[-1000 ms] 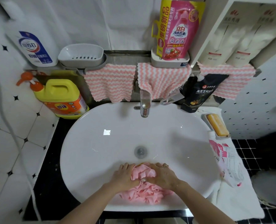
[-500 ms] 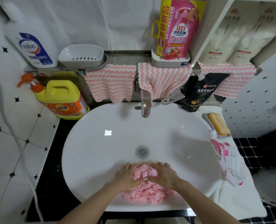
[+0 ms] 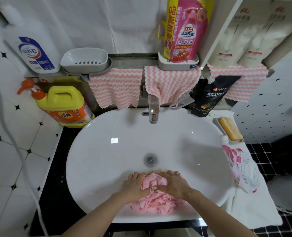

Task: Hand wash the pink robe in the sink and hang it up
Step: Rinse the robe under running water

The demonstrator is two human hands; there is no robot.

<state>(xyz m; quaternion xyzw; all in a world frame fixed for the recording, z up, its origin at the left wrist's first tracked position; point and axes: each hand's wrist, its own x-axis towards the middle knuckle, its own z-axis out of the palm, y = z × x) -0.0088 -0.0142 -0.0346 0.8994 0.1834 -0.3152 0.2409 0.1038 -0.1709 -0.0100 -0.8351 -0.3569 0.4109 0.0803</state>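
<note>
Fingers of left hand (image 3: 135, 185) and right hand (image 3: 174, 185) curled, gripping pink robe (image 3: 152, 200) in white sink (image 3: 107, 151); tiled walls.

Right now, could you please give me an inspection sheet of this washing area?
Surface: white sink, no standing water seen; tap not running.
Job's things: pink robe bunched at the near rim.
Clutter: yellow jug, soap bar, pink pouch, striped cloths.
Hands: left hand and right hand both pressing on the robe.
Cables: white hose at left.
Surroundings: tiled walls, white towel at right.
</note>
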